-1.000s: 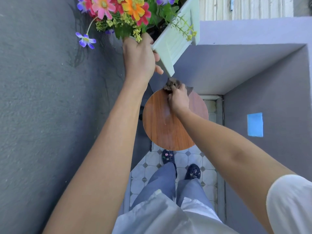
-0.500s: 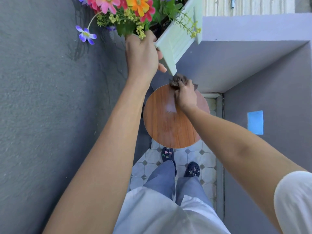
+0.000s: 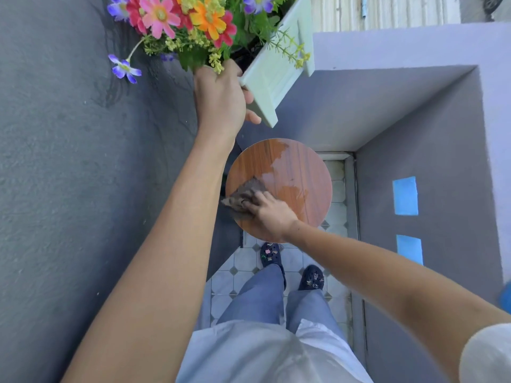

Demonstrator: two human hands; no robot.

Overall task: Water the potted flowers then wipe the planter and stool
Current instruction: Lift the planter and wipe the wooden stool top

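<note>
W/ left hand (image 3: 221, 98) clamped on the planter (image 3: 276, 78), held clear above the stool (image 3: 298, 172), right hand (image 3: 265, 211) pressing cloth (image 3: 243, 194) flat at seat's near-left edge should sweep overlapping strokes thru the wet patch (image 3: 287, 175), imo.

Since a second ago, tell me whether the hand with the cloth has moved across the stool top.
Yes. The right hand with the brown cloth has slid from the far edge of the round wooden stool top, below the planter, to its near left edge.

Round wooden stool (image 3: 301, 172) on tiled floor (image 3: 243, 275); brown cloth (image 3: 243, 197) lies on its wet seat.
</note>
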